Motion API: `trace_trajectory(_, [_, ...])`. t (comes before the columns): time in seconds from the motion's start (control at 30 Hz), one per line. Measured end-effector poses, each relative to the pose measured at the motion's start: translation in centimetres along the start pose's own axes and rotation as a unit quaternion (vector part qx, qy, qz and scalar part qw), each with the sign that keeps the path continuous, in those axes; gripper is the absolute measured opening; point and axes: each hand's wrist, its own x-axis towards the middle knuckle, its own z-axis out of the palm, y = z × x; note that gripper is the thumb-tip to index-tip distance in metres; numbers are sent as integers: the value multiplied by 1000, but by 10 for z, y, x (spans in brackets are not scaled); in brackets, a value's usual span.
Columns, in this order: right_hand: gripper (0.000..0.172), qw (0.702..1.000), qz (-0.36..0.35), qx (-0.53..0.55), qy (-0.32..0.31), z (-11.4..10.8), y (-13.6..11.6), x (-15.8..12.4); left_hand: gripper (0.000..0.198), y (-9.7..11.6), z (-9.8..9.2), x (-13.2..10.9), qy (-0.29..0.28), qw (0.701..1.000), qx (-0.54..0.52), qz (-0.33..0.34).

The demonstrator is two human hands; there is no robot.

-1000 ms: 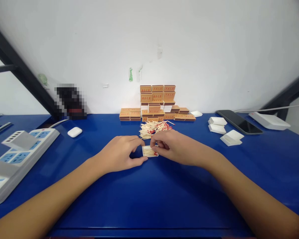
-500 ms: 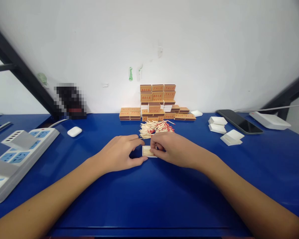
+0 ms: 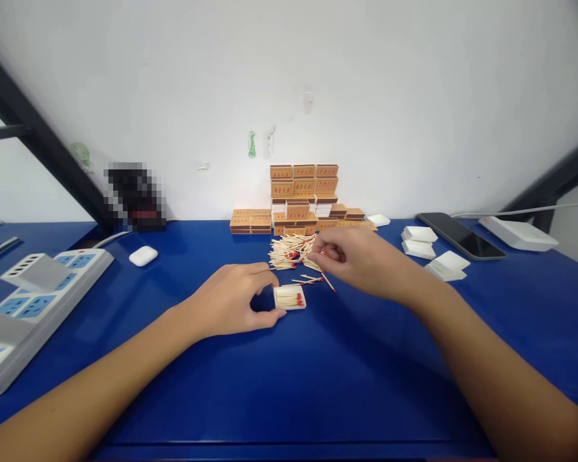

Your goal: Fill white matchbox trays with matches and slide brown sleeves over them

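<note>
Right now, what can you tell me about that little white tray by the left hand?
The little white tray is a shallow, open rectangle, seemingly thin card, lying flat on the blue table. Pale matches with red heads lie inside, heads toward its right end. The left hand pinches its left edge between thumb and fingers.

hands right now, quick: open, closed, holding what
Left hand: closed on the matchbox tray, pinching its left end.
Right hand: fingers curled at the match pile; whether it grips any matches cannot be told.
</note>
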Motion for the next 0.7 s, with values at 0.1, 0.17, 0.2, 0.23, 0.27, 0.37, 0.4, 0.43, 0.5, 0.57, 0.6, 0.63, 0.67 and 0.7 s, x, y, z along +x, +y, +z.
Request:
trace_trajectory(0.1, [13,999,16,-34,-28,-5,14,1,28,1,1,0,-13,1000,-5,1])
trace_trajectory(0.17, [9,997,19,-22,-73,-2,18,1,30,1,1,-1,-14,1000,-7,3])
trace_trajectory(0.2, [7,996,20,-10,-92,1,17,1,31,1,1,-1,-12,1000,-6,4])
trace_trajectory(0.23, [7,994,21,0,-106,4,16,1,31,1,1,-2,-12,1000,-6,5])
trace_trajectory(0.27, [8,993,20,7,-115,7,14,1,30,1,0,-2,-12,1000,-5,6])
trace_trajectory(0.37, [12,990,21,5,-136,12,8,1,29,2,-1,-2,-13,1000,-5,9])
trace_trajectory(0.4, [12,990,24,3,-141,13,8,1,28,2,-1,-2,-13,1000,-7,9])
trace_trajectory(0.43, [11,989,27,1,-145,13,7,1,28,2,-2,-2,-13,1000,-9,8])
trace_trajectory(0.5, [9,989,31,1,-146,12,8,1,28,3,-2,-2,-16,1000,-11,6])
trace_trajectory(0.57, [5,988,28,9,-149,11,9,1,28,4,-3,-1,-21,1000,-8,4])
trace_trajectory(0.6, [4,988,27,14,-151,11,10,1,28,4,-3,-1,-23,1000,-6,3])
trace_trajectory(0.63, [4,988,27,19,-153,11,10,1,28,5,-3,-1,-24,1000,-5,2])
trace_trajectory(0.67, [5,987,28,22,-154,12,10,1,28,5,-3,-1,-24,1000,-4,1])
trace_trajectory(0.7, [6,987,31,25,-155,12,11,1,28,5,-3,-1,-23,1000,-5,1])
